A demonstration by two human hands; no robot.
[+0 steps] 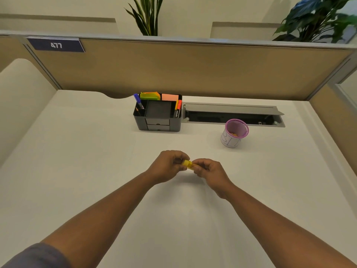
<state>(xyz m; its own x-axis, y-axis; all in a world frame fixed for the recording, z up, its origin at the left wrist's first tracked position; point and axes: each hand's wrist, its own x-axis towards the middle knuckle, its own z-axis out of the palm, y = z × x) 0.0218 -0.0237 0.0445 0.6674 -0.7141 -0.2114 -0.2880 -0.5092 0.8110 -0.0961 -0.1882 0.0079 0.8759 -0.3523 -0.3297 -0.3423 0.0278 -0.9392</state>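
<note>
both ends of the marker are held, in front of the organizer: your left grip pinches one end, your right grip the other. its long axis runs left to right between them, so pull along that line.

On white counter: black plastic desk organiser by far edge; pink wire-mesh cup to its right, beside grey cable hatch.

Ends of the yellow tube hidden inside left hand and right hand; pink cup contents unclear
</note>
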